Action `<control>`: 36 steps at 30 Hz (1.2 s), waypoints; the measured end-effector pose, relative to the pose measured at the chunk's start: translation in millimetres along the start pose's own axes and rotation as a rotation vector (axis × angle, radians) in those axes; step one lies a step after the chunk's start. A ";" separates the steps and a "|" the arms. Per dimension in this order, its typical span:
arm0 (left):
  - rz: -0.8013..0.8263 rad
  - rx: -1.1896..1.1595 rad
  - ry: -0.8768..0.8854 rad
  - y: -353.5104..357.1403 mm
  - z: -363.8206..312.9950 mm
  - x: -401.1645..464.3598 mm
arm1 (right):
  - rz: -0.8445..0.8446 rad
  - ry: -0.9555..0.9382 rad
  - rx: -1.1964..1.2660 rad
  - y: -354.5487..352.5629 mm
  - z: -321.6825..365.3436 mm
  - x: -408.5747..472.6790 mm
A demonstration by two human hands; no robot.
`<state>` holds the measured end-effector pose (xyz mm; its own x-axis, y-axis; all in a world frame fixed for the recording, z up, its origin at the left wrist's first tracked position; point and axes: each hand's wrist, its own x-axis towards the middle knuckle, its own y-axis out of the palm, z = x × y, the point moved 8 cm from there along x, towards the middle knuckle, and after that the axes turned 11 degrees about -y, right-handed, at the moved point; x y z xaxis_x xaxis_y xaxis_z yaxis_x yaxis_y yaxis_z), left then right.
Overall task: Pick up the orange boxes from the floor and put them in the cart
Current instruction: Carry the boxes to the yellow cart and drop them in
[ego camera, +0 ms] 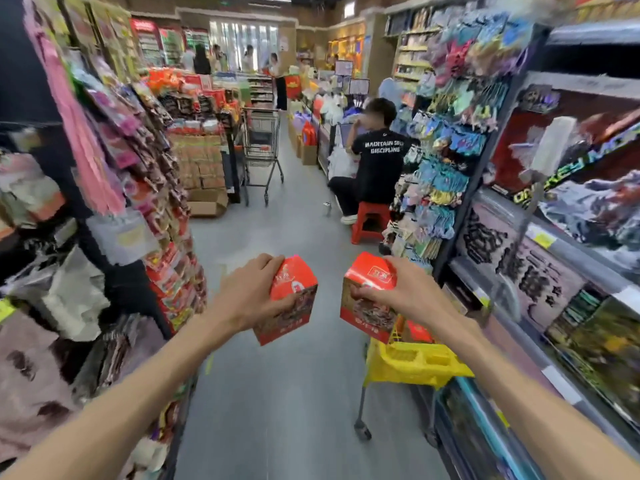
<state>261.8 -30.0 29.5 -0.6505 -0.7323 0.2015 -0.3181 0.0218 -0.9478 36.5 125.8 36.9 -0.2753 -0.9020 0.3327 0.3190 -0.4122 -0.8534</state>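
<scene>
A shop aisle with a grey floor [298,393] runs up the frame. At lower centre, the left hand [251,292] grips one orange box [294,306]; the right hand [408,289] grips another orange box [367,303] just above the yellow cart [412,365], lower right.

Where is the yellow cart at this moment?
In the head view, the yellow plastic cart stands low right of centre, against the right-hand shelving, just below the orange box gripped by the right hand.

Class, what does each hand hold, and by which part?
Left hand grips one orange box's upper side; right hand grips another orange box's top.
</scene>
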 end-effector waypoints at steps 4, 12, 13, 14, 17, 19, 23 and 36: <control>0.027 -0.025 0.111 30.1 -6.1 117.7 | -0.043 0.069 -0.045 4.6 -57.0 67.5; 0.109 -0.059 0.412 122.6 -80.2 328.3 | -0.120 0.294 -0.135 14.1 -219.6 162.4; 0.129 -0.059 0.454 135.7 -92.8 350.3 | -0.125 0.332 -0.138 14.8 -240.6 169.2; 0.152 -0.049 0.497 148.4 -106.5 371.2 | -0.134 0.372 -0.145 14.5 -260.9 174.7; 0.232 -0.067 0.591 183.5 -146.1 429.8 | -0.150 0.475 -0.198 11.0 -318.4 189.1; 0.282 -0.083 0.691 206.2 -176.4 458.7 | -0.154 0.557 -0.213 6.7 -352.3 190.2; 0.329 -0.093 0.930 248.1 -246.6 499.9 | -0.225 0.742 -0.246 -6.2 -397.4 173.7; 0.698 -0.106 1.488 445.6 -374.5 534.4 | -0.323 1.368 -0.376 57.5 -459.9 97.3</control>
<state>-485.9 -156.7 -192.6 -0.7092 0.6937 -0.1255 0.3004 0.1363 -0.9440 -389.0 73.6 -164.3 -0.9878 0.1362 0.0752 -0.1155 -0.3181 -0.9410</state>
